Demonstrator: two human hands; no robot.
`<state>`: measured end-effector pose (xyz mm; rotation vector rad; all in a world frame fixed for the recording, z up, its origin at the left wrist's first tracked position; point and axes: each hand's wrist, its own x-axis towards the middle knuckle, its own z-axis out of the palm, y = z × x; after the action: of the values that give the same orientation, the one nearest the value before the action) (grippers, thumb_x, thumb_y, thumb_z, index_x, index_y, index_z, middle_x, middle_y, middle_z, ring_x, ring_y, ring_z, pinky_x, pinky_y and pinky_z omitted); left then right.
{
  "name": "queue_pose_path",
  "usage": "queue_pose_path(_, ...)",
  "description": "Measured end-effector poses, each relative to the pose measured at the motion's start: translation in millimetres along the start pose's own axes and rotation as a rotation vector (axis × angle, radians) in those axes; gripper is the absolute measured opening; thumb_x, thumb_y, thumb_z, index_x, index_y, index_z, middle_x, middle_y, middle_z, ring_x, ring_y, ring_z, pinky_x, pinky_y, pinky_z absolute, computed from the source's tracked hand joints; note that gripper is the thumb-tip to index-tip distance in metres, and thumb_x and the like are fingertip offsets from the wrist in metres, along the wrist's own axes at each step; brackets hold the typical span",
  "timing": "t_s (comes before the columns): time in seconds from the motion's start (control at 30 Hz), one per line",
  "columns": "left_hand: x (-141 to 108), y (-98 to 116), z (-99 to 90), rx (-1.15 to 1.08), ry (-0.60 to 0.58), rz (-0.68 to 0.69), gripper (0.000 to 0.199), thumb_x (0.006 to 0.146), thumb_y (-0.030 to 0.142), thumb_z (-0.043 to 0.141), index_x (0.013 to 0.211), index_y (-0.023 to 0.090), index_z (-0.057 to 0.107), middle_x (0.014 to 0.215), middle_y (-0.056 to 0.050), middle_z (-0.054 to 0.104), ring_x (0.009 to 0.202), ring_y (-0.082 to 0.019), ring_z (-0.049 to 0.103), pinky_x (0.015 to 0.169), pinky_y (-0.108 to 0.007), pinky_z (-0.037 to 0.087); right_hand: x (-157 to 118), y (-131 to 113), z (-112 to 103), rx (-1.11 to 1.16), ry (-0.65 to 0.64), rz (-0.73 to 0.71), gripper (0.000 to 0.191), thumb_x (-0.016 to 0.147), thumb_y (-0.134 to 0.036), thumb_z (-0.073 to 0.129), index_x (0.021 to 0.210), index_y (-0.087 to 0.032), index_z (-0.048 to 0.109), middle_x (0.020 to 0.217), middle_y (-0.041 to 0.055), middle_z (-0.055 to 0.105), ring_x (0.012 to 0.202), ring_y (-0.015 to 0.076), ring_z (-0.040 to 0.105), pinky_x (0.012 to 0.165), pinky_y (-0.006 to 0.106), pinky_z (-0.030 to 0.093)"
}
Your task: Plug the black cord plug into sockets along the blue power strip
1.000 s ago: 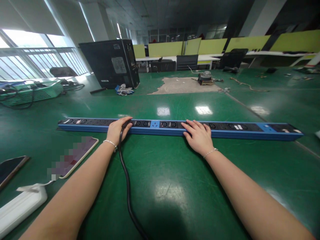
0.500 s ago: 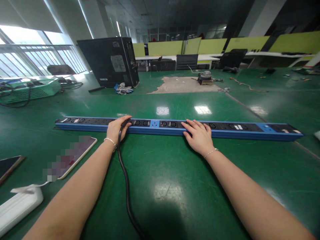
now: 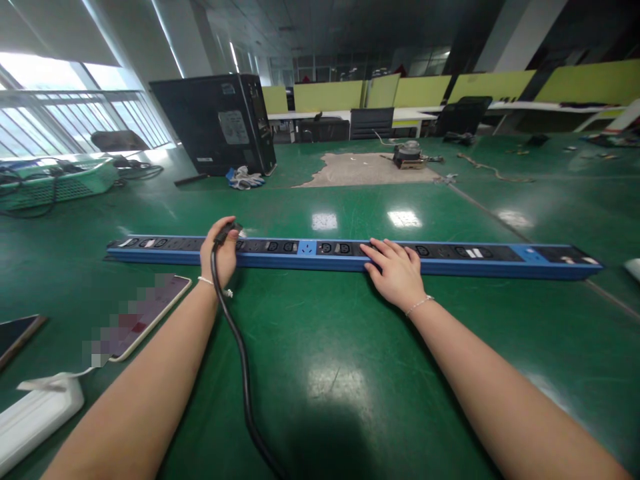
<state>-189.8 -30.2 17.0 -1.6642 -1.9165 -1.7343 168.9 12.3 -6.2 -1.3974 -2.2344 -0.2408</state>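
A long blue power strip [image 3: 325, 264] with black socket panels lies across the green table. My left hand [image 3: 218, 257] is closed around a black power plug [image 3: 227, 233], held just above the strip's left half and apart from the sockets. From the plug a black cord [image 3: 243, 360] hangs down toward me and runs out at the bottom edge. My right hand [image 3: 397, 272] rests on the strip right of its middle, fingers spread over the top and the front side; it grips nothing, and its fingertips cover part of a socket.
Left of my forearm lie a phone [image 3: 150, 317], a second phone [image 3: 20, 337] and a white power strip [image 3: 43, 413]. Farther back stand a black computer tower [image 3: 210, 123], a glove [image 3: 244, 178], a green basket [image 3: 75, 183] with cables, and a small motor-like device [image 3: 407, 155].
My left hand has lifted the plug up off the strip and moved it a little left, uncovering sockets. My right hand has stayed on the strip.
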Motion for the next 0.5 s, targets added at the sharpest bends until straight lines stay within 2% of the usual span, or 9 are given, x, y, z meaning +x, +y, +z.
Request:
queue_pose_path(0.13,-4.8,18.6,9.6,0.036,-0.114,0.043,0.037,0.085,0.042,0.051,0.114,0.020,0.059,0.110,-0.006,0.065,0.098,-0.019,0.061,0.092,-0.034,0.046,0.0,0.2,1.1,0.007,0.008,0.002,0.037,0.089,-0.033,0.045,0.124,-0.035,0.055,0.135,-0.0016,0.051,0.125,0.0238,0.041,0.102,0.049,0.023)
queue_pose_path(0.3,-11.4,47.3,42.9,0.010,-0.378,0.129,0.036,0.086,0.031,0.048,0.120,0.020,0.054,0.120,-0.006,0.061,0.106,-0.019,0.058,0.095,-0.033,0.044,-0.1,0.8,1.6,0.014,0.014,-0.002,0.037,0.089,-0.033,0.046,0.124,-0.035,0.055,0.135,-0.0017,0.051,0.125,0.0237,0.041,0.103,0.049,0.023)
queue_pose_path(0.4,-16.2,60.2,61.2,0.051,-0.499,0.111,0.038,0.085,0.027,0.047,0.122,0.020,0.053,0.115,-0.006,0.064,0.103,-0.020,0.060,0.093,-0.034,0.046,-0.2,0.8,0.7,0.010,0.009,-0.002,0.037,0.089,-0.033,0.047,0.125,-0.036,0.055,0.135,-0.0021,0.051,0.125,0.0234,0.041,0.103,0.049,0.024)
queue_pose_path(0.5,-19.0,69.3,70.2,0.109,-0.554,0.102,0.037,0.086,0.027,0.046,0.122,0.022,0.053,0.106,-0.004,0.067,0.098,-0.020,0.063,0.091,-0.035,0.047,-0.3,0.6,-0.4,0.011,-0.005,-0.006,0.037,0.089,-0.034,0.046,0.125,-0.036,0.054,0.136,-0.0022,0.051,0.125,0.0233,0.041,0.102,0.049,0.024)
